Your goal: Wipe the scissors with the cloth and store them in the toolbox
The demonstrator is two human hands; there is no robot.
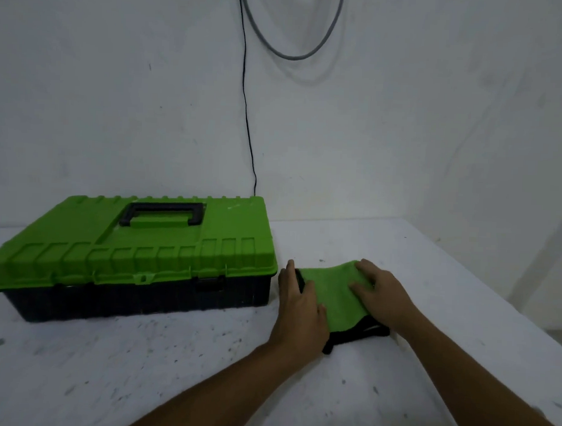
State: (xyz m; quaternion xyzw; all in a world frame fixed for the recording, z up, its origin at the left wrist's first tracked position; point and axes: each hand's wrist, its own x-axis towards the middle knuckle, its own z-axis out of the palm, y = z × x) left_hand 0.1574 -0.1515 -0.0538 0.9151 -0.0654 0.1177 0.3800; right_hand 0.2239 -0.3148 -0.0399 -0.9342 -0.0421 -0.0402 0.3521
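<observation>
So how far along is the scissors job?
Done: nothing I can confirm; no scissors show and the toolbox is shut. In hand: the left hand and right hand press the green cloth flat, something black under it. Left: maybe wiping and storing.

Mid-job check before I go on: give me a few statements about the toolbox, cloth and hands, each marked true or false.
1. The toolbox lid is closed. True.
2. The left hand and the right hand both rest on the green cloth. True.
3. The cloth lies on top of the toolbox. False: it lies on the table, right of the toolbox.
4. One hand holds the toolbox handle. False: the handle lies flat, untouched.
</observation>
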